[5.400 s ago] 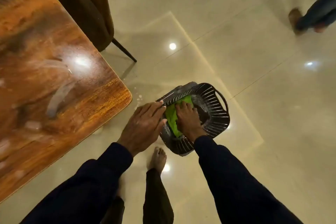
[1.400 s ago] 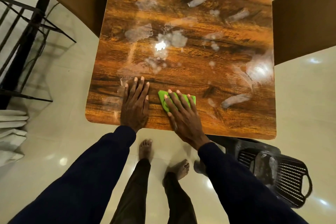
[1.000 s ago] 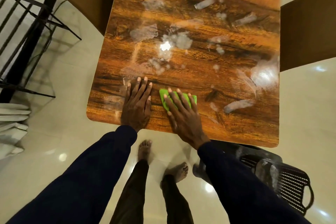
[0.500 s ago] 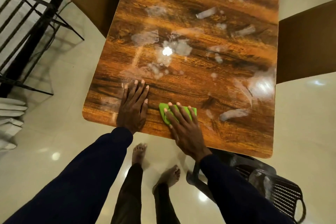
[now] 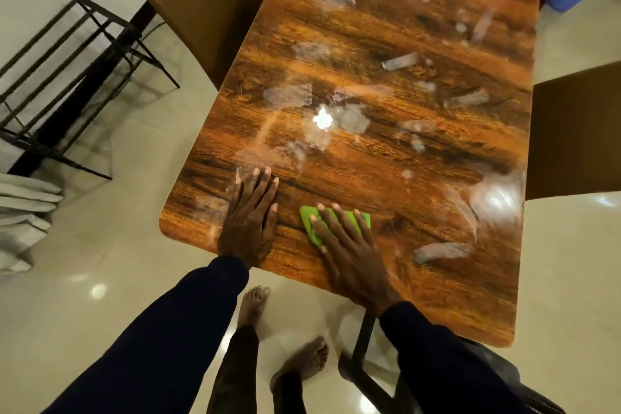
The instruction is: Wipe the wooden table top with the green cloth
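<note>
The green cloth (image 5: 336, 220) has been drawn nearer the wooden table top's (image 5: 386, 144) near edge, long axis along it, pressed under the flat, spread right hand (image 5: 349, 250); the left hand (image 5: 250, 217) is laid flat, empty, beside it.

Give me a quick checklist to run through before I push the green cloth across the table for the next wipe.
1. Green cloth flat on the wooden table top: ok.
2. Right hand spread on the cloth, palm down: ok.
3. Left hand braced flat on the bare wood beside the cloth, clear of it: ok.
4. Path ahead free of objects: ok, only whitish smears lie on the wood.
5. Smears already cleared: not ok, streaks remain over most of the top.
6. Cloth damp enough: cannot tell.
</note>
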